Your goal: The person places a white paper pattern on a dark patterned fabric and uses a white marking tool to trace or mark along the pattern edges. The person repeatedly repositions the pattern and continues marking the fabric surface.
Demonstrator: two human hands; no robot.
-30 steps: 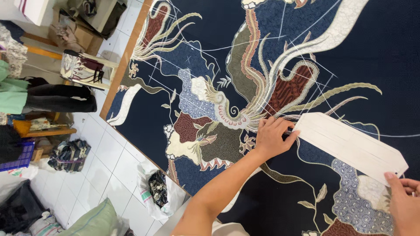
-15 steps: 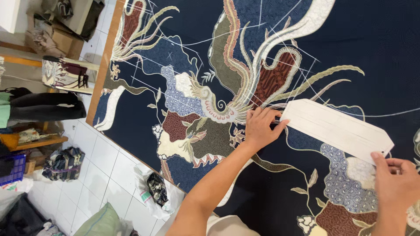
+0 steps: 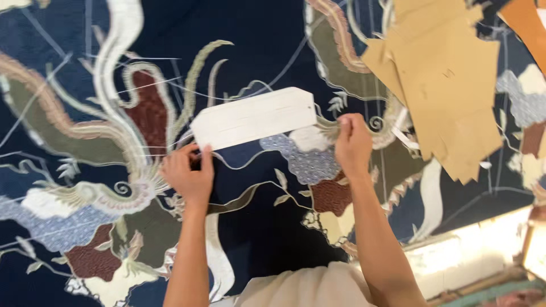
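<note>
A long white card template lies flat on dark blue patterned fabric with bird and feather motifs and thin white chalk lines. My left hand grips the template's left end, fingers curled over its lower corner. At the opposite end, my right hand pinches the lower right corner of the template. Both forearms reach up from the bottom of the view.
A pile of brown paper pattern pieces lies on the fabric at the upper right. An orange-brown piece shows in the top right corner. The table edge and bright floor appear at the lower right.
The view has swung to the right, bringing the brown paper pieces into sight. The template now lies nearly level between my hands, and my right hand has closed on its right end.
</note>
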